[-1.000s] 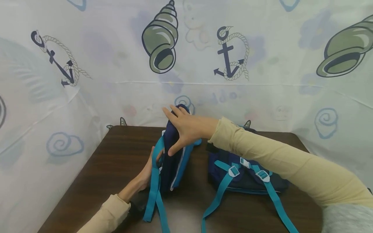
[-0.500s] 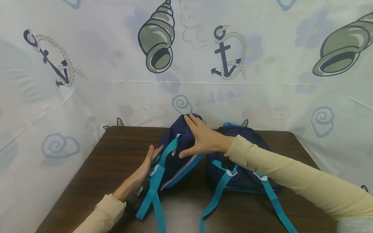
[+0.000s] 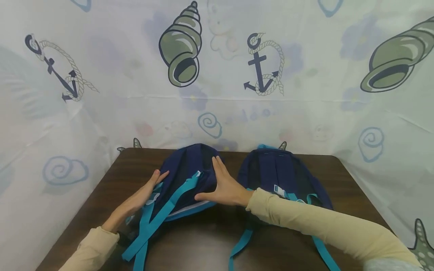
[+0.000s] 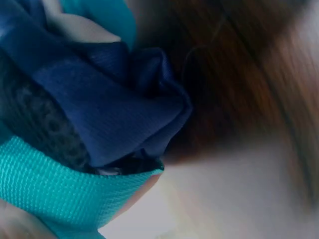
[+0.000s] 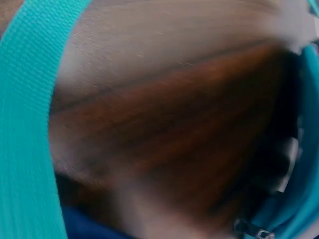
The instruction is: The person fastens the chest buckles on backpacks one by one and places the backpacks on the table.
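Note:
A navy backpack (image 3: 184, 162) with turquoise straps stands tilted on the left half of the table, its strap side facing me. My left hand (image 3: 137, 197) lies along its left side, fingers fairly straight. Against its right side rests my right hand (image 3: 225, 184), fingers extended and thumb spread. One turquoise strap (image 3: 169, 201) crosses the pack's front and hangs down to the left. Close up in the left wrist view are folded navy fabric (image 4: 114, 109) and turquoise webbing (image 4: 75, 189). The right wrist view shows a turquoise strap (image 5: 30, 124) over blurred wood; that hand's fingers cannot be made out.
A second navy backpack (image 3: 271, 165) stands to the right, partly behind my right forearm, its straps trailing forward. Both packs are on a dark brown wooden table (image 3: 200, 248). A white printed cloth (image 3: 223, 113) hangs behind and at the sides.
The left backpack has turned from edge-on until its strap side faces me, and it sits lower and further left. Both hands moved with it, the right one lower.

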A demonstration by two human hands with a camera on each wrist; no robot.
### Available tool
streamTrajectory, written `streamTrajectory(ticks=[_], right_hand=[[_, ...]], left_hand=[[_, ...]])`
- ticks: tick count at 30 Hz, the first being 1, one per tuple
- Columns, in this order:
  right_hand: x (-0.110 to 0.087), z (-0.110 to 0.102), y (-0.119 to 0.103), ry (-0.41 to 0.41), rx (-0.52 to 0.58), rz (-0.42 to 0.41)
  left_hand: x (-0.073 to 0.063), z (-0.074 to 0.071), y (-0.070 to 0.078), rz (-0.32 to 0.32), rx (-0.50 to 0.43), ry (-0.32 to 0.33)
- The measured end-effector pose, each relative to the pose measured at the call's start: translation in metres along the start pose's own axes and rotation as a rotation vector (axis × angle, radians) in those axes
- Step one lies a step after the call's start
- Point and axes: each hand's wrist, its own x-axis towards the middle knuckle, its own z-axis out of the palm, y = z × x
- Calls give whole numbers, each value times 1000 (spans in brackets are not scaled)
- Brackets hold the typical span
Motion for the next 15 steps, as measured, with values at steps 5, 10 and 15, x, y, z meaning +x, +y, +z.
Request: streamTrajectory(ticks=[5,10,15], right_hand=[[-2,24,6,9,58,5],[-5,50,5,14,94,-1],[-6,69,2,16,65,10]], left_hand=[[-5,-11,-3,5,90,-6],[-10,-21,-4,-19,246,14],[-9,-27,-7,-52,369,36]])
